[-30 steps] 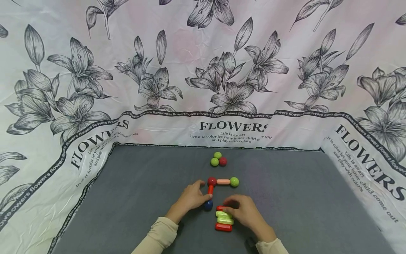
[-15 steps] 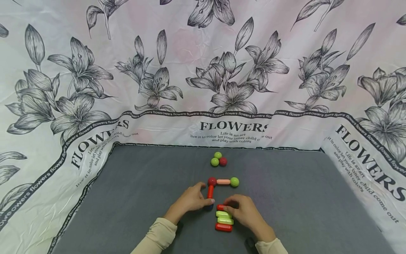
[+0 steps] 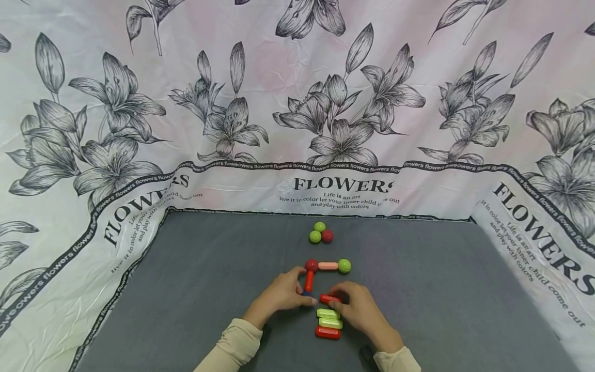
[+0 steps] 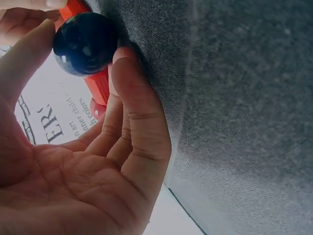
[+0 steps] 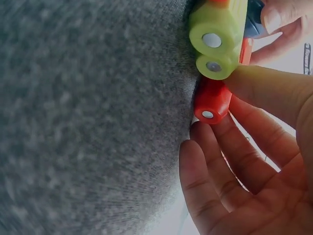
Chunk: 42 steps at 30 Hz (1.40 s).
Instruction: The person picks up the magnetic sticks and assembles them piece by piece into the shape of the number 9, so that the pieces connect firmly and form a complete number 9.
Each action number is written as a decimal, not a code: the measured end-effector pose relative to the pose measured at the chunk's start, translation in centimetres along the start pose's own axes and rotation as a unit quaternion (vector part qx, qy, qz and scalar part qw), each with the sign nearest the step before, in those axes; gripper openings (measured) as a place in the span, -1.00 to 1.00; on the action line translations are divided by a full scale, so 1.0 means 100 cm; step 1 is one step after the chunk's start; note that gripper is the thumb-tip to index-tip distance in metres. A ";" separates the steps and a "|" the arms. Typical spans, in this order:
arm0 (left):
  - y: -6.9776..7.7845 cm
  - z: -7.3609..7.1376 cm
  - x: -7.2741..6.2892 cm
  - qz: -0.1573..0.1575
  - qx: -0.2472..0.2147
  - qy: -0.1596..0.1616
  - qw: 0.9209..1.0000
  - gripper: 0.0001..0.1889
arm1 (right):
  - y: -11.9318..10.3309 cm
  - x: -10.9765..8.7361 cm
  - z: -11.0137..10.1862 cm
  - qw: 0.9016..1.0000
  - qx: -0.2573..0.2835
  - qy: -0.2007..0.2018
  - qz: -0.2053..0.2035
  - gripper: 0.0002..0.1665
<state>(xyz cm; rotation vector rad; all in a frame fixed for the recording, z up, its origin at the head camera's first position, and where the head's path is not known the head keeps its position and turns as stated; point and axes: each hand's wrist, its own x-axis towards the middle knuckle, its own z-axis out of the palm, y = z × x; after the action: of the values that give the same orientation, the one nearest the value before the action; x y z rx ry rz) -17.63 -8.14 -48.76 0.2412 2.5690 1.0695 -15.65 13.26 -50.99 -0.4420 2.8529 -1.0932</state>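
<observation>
In the head view my left hand (image 3: 281, 292) pinches a dark blue ball (image 4: 85, 44) between thumb and fingers. That ball sits at the near end of a red magnetic rod (image 3: 309, 281), whose far end meets a red ball (image 3: 311, 265). A pink rod (image 3: 328, 266) links the red ball to a green ball (image 3: 344, 265). My right hand (image 3: 355, 305) pinches another red magnetic rod (image 5: 212, 100), just right of the blue ball and apart from it. Its magnet end shows in the right wrist view. Two light green rods (image 3: 329, 318) lie just nearer than it.
A further red rod (image 3: 328, 332) lies at the near side of the green rods. Farther back, two green balls (image 3: 315, 236) and a red ball (image 3: 327, 236) sit clustered on the dark grey table (image 3: 223, 248). A flower-printed cloth (image 3: 339, 191) stands behind.
My right hand has drawn its red rod slightly forward, away from the green rods, and tilted it. My left hand has shifted a little to the right around the blue ball.
</observation>
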 end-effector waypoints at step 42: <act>-0.002 -0.005 0.005 0.010 -0.022 0.022 0.999 -0.26 | -0.004 0.009 0.000 1.000 0.019 0.002 0.002 -0.79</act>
<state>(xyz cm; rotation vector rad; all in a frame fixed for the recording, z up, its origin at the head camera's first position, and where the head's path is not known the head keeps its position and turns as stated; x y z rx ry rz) -18.32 -8.46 -48.67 0.2356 2.5834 1.1509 -16.45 12.70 -50.62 -0.4310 2.8309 -1.1468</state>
